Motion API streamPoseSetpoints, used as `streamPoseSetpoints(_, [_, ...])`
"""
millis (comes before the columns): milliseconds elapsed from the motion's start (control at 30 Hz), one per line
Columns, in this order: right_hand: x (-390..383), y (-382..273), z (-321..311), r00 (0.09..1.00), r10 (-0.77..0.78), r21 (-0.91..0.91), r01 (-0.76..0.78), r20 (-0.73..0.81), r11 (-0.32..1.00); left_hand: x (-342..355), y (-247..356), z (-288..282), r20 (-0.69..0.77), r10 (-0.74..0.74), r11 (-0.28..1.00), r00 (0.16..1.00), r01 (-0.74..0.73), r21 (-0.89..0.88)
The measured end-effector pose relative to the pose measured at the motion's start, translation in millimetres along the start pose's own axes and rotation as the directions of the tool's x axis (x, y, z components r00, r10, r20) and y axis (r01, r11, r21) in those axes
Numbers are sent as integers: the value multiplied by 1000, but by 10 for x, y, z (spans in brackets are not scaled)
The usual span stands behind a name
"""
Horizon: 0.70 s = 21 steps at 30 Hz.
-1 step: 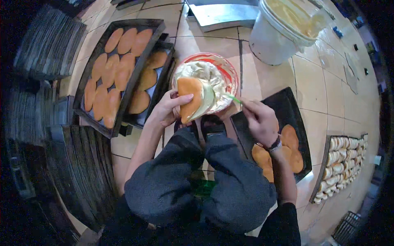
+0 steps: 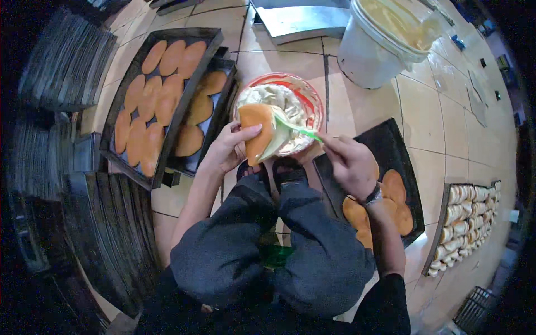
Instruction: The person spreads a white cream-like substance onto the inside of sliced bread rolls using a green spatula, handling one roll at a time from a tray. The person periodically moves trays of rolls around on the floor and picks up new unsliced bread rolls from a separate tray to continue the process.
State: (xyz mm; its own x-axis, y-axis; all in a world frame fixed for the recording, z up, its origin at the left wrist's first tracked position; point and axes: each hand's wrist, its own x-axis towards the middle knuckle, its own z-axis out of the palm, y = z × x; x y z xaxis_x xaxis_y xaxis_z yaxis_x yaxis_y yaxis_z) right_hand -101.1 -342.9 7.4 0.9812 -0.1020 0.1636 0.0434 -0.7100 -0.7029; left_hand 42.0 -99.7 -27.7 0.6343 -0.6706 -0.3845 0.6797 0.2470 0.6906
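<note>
My left hand [image 2: 230, 144] is closed on a flat oval cake [image 2: 255, 133], brown outside and folded over, its pale inner face turned right. Cream shows along its upper edge. My right hand [image 2: 353, 165] grips a green spatula [image 2: 309, 133], whose blade lies against the cake's inner side; its tip is partly hidden by cream and cake. Below both hands stands a red bowl [image 2: 317, 105] with white cream [image 2: 287, 100] in it. Beneath my right forearm is a dark tray [image 2: 385, 137] with several oval cakes [image 2: 394, 187].
To the left, two dark trays [image 2: 129, 68] of oval cakes overlap. Stacks of dark trays [image 2: 67, 61] line the far left. A white bucket [image 2: 363, 61] of yellowish cream stands behind the bowl, near a metal tray [image 2: 301, 22]. Filled cakes in rows [image 2: 466, 220] lie at the right.
The spatula has moved left and up against the cake's inner face, with my right hand shifting slightly left. My left hand and the cake have shifted slightly left.
</note>
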Motion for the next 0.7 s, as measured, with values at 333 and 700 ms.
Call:
streamPoseSetpoints(333, [-59, -126, 272, 967, -18, 308, -64, 256, 949, 63, 69, -39, -161, 195, 968, 967, -216, -125])
streamPoseSetpoints(700, [-3, 564, 294, 866, 426, 167, -394, -264, 904, 262, -409, 317, 137, 86, 827, 987, -147, 542])
